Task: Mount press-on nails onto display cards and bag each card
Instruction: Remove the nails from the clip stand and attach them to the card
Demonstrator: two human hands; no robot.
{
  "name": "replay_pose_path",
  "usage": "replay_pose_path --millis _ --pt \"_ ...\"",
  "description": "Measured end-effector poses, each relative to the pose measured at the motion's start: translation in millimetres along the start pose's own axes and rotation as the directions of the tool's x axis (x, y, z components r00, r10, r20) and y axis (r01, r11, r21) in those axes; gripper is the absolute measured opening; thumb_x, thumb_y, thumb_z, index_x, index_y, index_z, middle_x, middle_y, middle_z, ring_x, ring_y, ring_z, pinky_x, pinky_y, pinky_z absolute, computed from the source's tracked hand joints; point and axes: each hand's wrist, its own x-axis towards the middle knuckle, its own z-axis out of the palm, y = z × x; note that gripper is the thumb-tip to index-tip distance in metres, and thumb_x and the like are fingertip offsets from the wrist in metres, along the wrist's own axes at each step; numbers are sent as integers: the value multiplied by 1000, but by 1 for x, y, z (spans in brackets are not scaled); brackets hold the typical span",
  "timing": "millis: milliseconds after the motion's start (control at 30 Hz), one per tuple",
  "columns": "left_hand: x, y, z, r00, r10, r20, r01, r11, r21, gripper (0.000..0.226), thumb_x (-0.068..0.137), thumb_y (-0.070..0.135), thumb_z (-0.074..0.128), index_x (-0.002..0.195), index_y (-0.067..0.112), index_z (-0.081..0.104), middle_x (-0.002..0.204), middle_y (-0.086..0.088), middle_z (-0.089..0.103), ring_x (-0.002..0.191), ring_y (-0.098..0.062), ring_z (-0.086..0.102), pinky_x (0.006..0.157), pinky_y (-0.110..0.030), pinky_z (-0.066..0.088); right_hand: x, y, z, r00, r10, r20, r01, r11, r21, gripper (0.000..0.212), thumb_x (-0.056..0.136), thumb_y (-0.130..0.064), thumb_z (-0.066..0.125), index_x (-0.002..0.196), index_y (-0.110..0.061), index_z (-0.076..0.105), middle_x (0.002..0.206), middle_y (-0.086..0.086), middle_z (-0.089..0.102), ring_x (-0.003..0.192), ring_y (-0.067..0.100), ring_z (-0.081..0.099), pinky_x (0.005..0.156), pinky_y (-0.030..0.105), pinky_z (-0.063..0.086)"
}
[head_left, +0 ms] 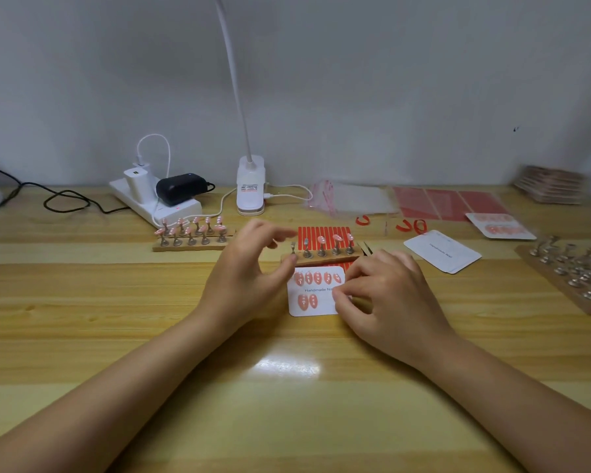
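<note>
Both forearms are reaching in from the near edge of the wooden table (116, 302) and meeting at a white display card (316, 291), which is lying flat near the table's middle. Five pink press-on nails (317, 277) are sitting in a row along the card's far edge, and two more are sitting below them toward its left.

At the card's right side the right hand (386, 298) is resting with fingers curled, its fingertips pressing on the card's right edge; whether they are pinching anything is too hidden to tell. At the card's left side the left hand (249, 274) is hovering with fingers loosely bent and spread, blurred, holding nothing visible.

Just behind the card a wooden strip (321, 257) is carrying five small metal stands: three with pink nails, two on the left bare. A red-striped adhesive sheet (323, 233) is lying behind that strip.

Left of the card and farther back, a second wooden strip (188, 246) is holding two rows of nails on stands. Right of the card, blank cards (442, 250) are lying stacked. Beyond them clear bags (352, 199) are lying by the wall, with a white clip lamp (250, 186) and a power strip (154, 199) to their left.
</note>
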Motion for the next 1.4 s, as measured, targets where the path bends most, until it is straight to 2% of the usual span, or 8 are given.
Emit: replay_pose_path --millis 167,300,400,533,833,1033,1200,1400 --pt "31 -5 17 964 -214 156 229 970 -82 53 76 25 74 124 15 52 106 7 51 98 -5 47 72 -4 37 -1 0 0 1000 10 7 -10 1000 13 20 82 -23 62 68 -15 72 72 -5 61 74 15 51 81 21 20" --pt "43 -4 38 904 -319 283 370 917 -147 36 74 29 75 105 18 60 93 7 57 86 -8 52 67 -12 39 0 1 2 1000 19 -23 -18 998 58 19 80 -21 61 66 -14 71 70 -5 60 72 15 51 80 21 21" --pt "42 -5 47 909 -341 241 380 915 -137 17 76 31 73 74 25 57 75 12 56 68 -4 52 55 -13 41 0 1 3 999 25 -46 -21 996 90 18 79 -22 60 68 -15 72 70 -6 60 72 13 51 79 21 22" --pt "41 -7 49 904 -361 230 404 897 -178 21 77 28 74 64 28 57 72 11 58 68 -6 56 62 -26 47 0 2 3 996 47 -80 -36 991 126 17 78 -26 58 71 -18 72 70 -7 60 72 13 53 79 20 24" --pt "41 -8 47 895 -383 230 431 876 -216 20 77 25 73 62 26 60 67 9 61 61 -4 57 59 -24 46 14 5 0 976 128 -176 -101 983 154 17 82 -23 61 94 -20 72 83 -6 65 83 15 57 79 25 27" --pt "40 -5 44 884 -391 256 448 866 -223 16 80 23 71 66 24 63 71 4 65 71 -13 64 68 -34 51 43 14 1 992 80 -96 -62 983 171 22 85 -28 64 106 -22 70 96 -2 63 97 15 52 82 23 25" --pt "41 -5 44 884 -387 263 442 875 -199 15 83 21 68 69 25 64 76 2 67 78 -17 65 75 -40 54 61 14 11 998 4 -70 2 996 85 25 85 -35 63 103 -21 71 96 -2 62 97 16 51 85 25 23" --pt "41 -8 45 887 -375 271 434 877 -206 16 82 20 69 69 28 64 72 5 65 75 -16 65 71 -37 53 57 18 15 994 -8 -106 12 999 34 21 81 -32 68 95 -17 74 90 -1 65 90 19 55 85 31 29"
